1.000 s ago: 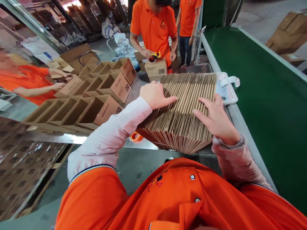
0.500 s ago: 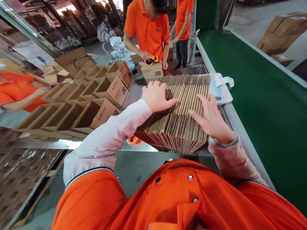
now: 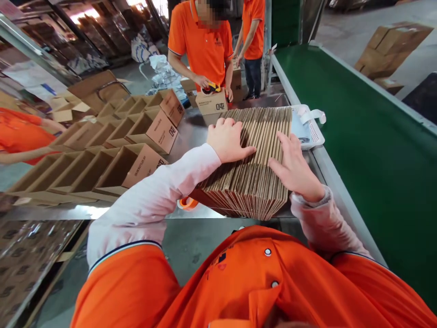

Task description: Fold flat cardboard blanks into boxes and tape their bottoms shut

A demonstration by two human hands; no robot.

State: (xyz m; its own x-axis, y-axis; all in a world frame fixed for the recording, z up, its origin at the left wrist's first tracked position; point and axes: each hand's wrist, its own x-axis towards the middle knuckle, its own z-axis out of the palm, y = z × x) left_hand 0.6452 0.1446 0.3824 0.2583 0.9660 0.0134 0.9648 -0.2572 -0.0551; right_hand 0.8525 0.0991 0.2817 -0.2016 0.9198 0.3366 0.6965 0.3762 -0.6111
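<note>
At the near edge of the metal table [image 3: 189, 139], toward its right side, stands a stack of flat cardboard [image 3: 244, 178], its many sheets packed upright on edge. The row runs from left to right across the table, while each sheet's top edge points away from the person, toward the table's far side; the near ends fan out and draw together lower down. The person's left hand [image 3: 228, 140] lies over the left part of the top, thumb stretched to the right, not clenched; whether it presses cannot be told. The right hand [image 3: 296, 167] rests with fingers spread on the right part, grasping nothing. A white basket [image 3: 317, 135] sits at the table's right side, next to a green belt [image 3: 358, 136]. Open boxes [image 3: 161, 133] stand in rows on the table's left, orange tape [image 3: 187, 203] lies at its near edge, and at its far side a co-worker [image 3: 203, 48] holds a yellow tape cutter [image 3: 212, 88] at a printed box [image 3: 210, 104]
</note>
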